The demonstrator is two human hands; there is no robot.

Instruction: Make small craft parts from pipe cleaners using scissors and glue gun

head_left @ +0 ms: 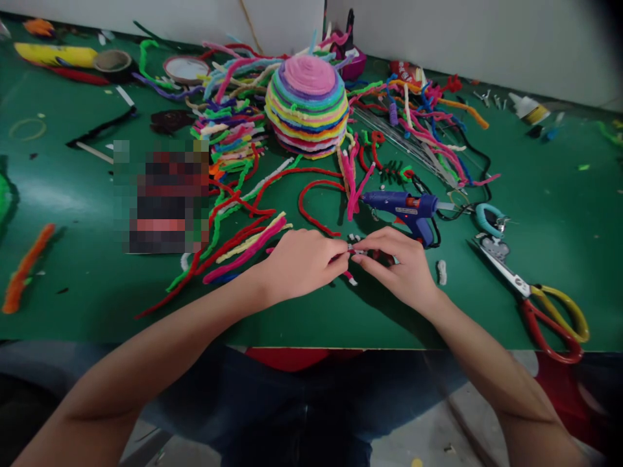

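My left hand [309,263] and my right hand [403,266] meet above the front of the green table, fingertips pinched together. Between them is a small grey-white piece [359,251], mostly hidden by the fingers; I cannot make out its exact kind. Just below the left fingers shows a short pink strip with a white end [351,279]. Beyond my right hand lies a blue hot glue gun [406,207]. Pink and cream pipe cleaners [248,250] lie beside my left wrist. A short grey-white piece [441,272] rests right of my right hand.
A dome wrapped in striped pipe cleaners [307,107] stands at the back, among loose pipe cleaners. Scissors with red and yellow handles [533,295] lie open at the right, near a turquoise ring [489,219]. A small glue bottle [530,110] lies farther back. A pixelated patch covers something at left.
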